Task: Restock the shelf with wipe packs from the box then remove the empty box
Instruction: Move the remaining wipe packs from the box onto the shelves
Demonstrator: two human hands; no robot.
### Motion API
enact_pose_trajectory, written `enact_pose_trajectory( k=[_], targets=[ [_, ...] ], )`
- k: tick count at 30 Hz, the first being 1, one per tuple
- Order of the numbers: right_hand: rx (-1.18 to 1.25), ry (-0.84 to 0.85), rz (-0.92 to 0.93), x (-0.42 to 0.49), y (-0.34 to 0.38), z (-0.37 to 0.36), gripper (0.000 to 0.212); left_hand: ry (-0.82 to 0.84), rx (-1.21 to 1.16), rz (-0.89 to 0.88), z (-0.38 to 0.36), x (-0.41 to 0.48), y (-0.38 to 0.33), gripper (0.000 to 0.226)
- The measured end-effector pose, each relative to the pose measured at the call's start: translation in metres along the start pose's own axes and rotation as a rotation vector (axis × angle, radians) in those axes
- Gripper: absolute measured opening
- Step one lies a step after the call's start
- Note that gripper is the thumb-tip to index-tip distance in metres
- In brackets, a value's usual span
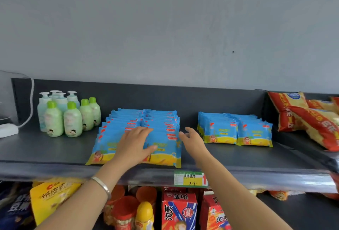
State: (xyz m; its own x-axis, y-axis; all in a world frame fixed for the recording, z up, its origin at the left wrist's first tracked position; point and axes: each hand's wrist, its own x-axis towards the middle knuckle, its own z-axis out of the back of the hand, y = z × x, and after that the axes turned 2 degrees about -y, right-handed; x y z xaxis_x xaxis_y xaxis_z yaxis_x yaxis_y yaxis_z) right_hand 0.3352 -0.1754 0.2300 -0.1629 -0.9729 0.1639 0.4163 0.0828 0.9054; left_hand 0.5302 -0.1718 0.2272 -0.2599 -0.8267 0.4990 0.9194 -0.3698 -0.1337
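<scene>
The left hand (136, 142) lies flat on the near block of wipe packs (165, 153), fingers straight and spread over the seam between its two rows. Its grip is wide open and holds nothing; the palm seems to be there to press the overlapping packs down and keep the rows square. The right hand (192, 140) hovers just beside the block's right edge, in the gap before the second group of packs (234, 131). Its grip is also open, fingers loosely bent and empty — most likely placed to nudge that edge into line.

The packs lean back in shingled rows with their printed faces forward, and the front ones sit at the lip of the shelf (45, 151) above the price label (190, 179), so a shopper can read them and reach them. The green bottles (70, 119) to the left and the red and yellow bags (302, 118) to the right bound the space.

The box is not in view, so I cannot tell whether it is empty — stocking looks close to finished, with the box's removal not yet done
</scene>
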Motion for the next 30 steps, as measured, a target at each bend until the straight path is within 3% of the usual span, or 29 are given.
enact_pose_trajectory(
  k=[7,11,19,25,30],
  targets=[
    [0.075,-0.024,0.017,0.017,-0.006,-0.012,0.029,-0.013,-0.050,-0.042,-0.011,0.033,0.010,0.053],
    [0.058,-0.124,0.041,0.040,0.001,-0.008,0.031,0.014,-0.073,-0.049,-0.015,0.051,0.013,0.048],
    [0.032,-0.008,-0.044,0.092,0.010,-0.004,0.005,0.061,0.001,0.005,-0.011,0.069,0.002,0.041],
    [-0.055,0.164,-0.111,0.103,0.021,0.003,0.016,0.061,0.048,0.074,-0.018,0.077,-0.005,0.044],
    [-0.176,0.125,-0.012,0.108,0.019,-0.002,0.012,0.073,0.034,0.119,-0.020,0.077,-0.006,0.040]
  ],
)
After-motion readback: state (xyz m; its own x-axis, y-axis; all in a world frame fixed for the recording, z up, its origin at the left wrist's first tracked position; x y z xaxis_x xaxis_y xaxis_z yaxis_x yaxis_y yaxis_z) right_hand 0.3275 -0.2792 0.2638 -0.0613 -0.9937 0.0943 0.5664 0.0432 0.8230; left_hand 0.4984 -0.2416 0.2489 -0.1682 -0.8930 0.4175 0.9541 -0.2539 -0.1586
